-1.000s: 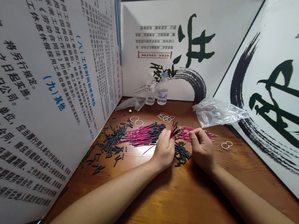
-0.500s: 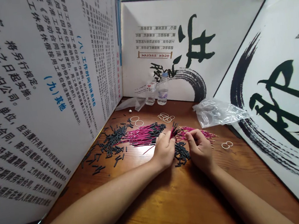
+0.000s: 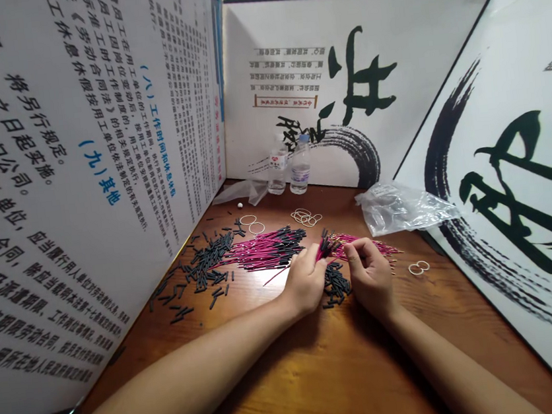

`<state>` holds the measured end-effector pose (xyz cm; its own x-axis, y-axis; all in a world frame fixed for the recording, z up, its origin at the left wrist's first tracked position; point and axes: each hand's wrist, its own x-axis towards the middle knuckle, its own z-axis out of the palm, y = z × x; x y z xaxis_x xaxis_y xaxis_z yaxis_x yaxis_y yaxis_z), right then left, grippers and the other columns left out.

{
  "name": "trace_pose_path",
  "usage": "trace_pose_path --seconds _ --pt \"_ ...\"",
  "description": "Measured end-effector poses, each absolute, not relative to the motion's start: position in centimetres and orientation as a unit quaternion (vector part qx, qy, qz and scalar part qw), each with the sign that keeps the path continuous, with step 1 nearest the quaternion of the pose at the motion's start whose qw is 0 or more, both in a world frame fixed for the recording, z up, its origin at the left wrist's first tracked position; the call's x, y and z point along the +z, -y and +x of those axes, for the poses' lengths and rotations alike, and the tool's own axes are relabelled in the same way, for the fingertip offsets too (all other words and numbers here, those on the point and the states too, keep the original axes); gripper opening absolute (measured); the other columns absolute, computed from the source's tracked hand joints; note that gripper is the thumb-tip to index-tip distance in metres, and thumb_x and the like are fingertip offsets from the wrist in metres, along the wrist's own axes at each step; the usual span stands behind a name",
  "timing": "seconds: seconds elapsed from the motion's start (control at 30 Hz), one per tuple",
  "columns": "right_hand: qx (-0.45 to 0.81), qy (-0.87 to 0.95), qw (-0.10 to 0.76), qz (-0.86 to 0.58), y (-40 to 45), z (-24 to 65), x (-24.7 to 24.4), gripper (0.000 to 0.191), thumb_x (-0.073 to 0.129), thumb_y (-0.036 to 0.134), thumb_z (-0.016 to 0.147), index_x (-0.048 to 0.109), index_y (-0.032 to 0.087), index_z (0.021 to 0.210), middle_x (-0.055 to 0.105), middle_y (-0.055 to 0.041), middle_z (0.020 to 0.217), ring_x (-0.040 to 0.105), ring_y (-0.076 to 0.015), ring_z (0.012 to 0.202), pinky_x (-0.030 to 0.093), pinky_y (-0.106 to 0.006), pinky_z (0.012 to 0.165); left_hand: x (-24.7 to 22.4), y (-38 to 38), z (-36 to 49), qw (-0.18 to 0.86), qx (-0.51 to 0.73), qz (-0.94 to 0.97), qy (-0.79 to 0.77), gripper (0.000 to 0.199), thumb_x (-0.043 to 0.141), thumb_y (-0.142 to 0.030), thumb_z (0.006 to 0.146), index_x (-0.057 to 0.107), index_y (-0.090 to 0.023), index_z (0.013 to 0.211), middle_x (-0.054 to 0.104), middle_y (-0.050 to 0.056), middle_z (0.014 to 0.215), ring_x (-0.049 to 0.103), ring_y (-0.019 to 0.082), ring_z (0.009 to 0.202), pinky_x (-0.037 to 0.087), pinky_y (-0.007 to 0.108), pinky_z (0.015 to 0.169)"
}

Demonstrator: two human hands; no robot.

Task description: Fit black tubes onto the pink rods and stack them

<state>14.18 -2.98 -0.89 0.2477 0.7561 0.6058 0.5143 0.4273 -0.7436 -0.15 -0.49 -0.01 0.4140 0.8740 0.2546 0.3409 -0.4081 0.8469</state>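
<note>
My left hand point(image 3: 306, 279) is closed around a small bundle of pink wires with black sleeves point(image 3: 326, 244) on their ends, which stick out past the thumb. Close to its right, my right hand point(image 3: 369, 272) has thumb and fingertips pressed together; whatever they pinch is hidden or too small to name. Between and below the hands lies a small heap of short black sleeves point(image 3: 335, 286). Behind the right hand, pink wires with bare golden ends point(image 3: 385, 246) are spread on the table. A larger pile of pink wires with black ends point(image 3: 266, 250) lies left of the left hand.
Many loose black sleeves point(image 3: 212, 261) are scattered at the left. Pale rubber bands point(image 3: 307, 217) lie behind the wires, others point(image 3: 419, 268) at the right. Two plastic bottles point(image 3: 300, 169) and a clear plastic bag point(image 3: 400, 207) stand near the back panel point(image 3: 418, 51). Printed panels enclose the wooden table point(image 3: 296, 384).
The bundle in my left hand has tilted slightly, its black ends now leaning more toward the right hand. Both hands stay almost in place, and the piles look the same.
</note>
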Motion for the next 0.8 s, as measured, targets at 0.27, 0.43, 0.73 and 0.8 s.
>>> trace_pose_path --seconds 0.27,0.43,0.73,0.8 --pt "0.097 0.607 0.588 -0.525 3.2 14.2 -0.9 0.017 0.052 0.033 0.092 0.056 0.021 0.08 0.056 0.0022 0.07 0.051 -0.013 0.066 0.039 -0.025 0.064 0.1 0.6 -0.4 0.345 0.347 0.754 -0.439 0.038 0.033 -0.026 0.091 0.061 -0.023 0.116 0.065 0.005 0.107 0.053 0.022 0.104 0.036 0.039 0.099" --pt "0.094 0.602 0.583 -0.538 3.0 14.4 -1.0 0.019 0.053 0.036 0.091 0.056 0.021 0.08 0.055 0.0029 0.068 0.051 -0.0128 0.064 0.039 -0.025 0.063 -0.5 0.5 -0.3 0.413 0.36 0.743 -0.384 0.037 0.034 -0.027 0.09 0.059 -0.021 0.117 0.068 0.005 0.103 0.057 0.021 0.103 0.041 0.034 0.096" --pt "0.101 0.589 0.57 -0.563 2.7 14.6 -1.0 0.024 0.052 0.041 0.091 0.057 0.02 0.081 0.058 0.0018 0.069 0.052 -0.0137 0.063 0.04 -0.025 0.061 -0.7 0.5 -0.2 0.43 0.38 0.737 -0.357 0.034 0.034 -0.029 0.092 0.055 -0.019 0.116 0.067 0.006 0.103 0.058 0.021 0.104 0.043 0.035 0.096" --pt "0.107 0.588 0.571 -0.563 2.7 14.6 -1.0 0.024 0.052 0.042 0.091 0.058 0.02 0.081 0.059 0.0014 0.07 0.053 -0.0142 0.064 0.041 -0.026 0.062 -0.5 0.6 -0.2 0.425 0.376 0.74 -0.362 0.033 0.033 -0.031 0.093 0.055 -0.019 0.116 0.067 0.006 0.101 0.059 0.021 0.102 0.044 0.035 0.094"
